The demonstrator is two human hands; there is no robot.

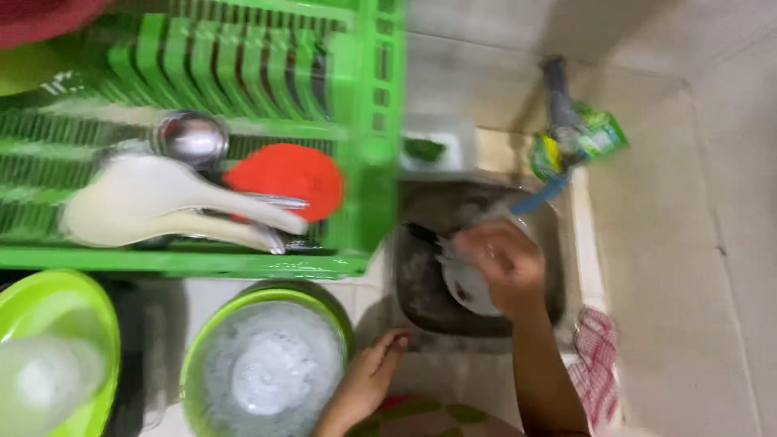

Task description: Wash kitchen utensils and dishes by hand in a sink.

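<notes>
At four o'clock of the green dish rack (356, 162), dark sink (421, 283) between pale tiled walls — right hand (498, 263) clasping a white dish (468, 285), left hand (368, 376) flat, fingers loose, beside a green basin (194, 356) at seven o'clock.

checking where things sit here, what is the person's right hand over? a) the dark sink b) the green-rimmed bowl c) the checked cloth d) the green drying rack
a: the right hand is over the dark sink, on a white round dish, while the left hand rests at the sink's front edge beside the green-rimmed bowl.
</notes>
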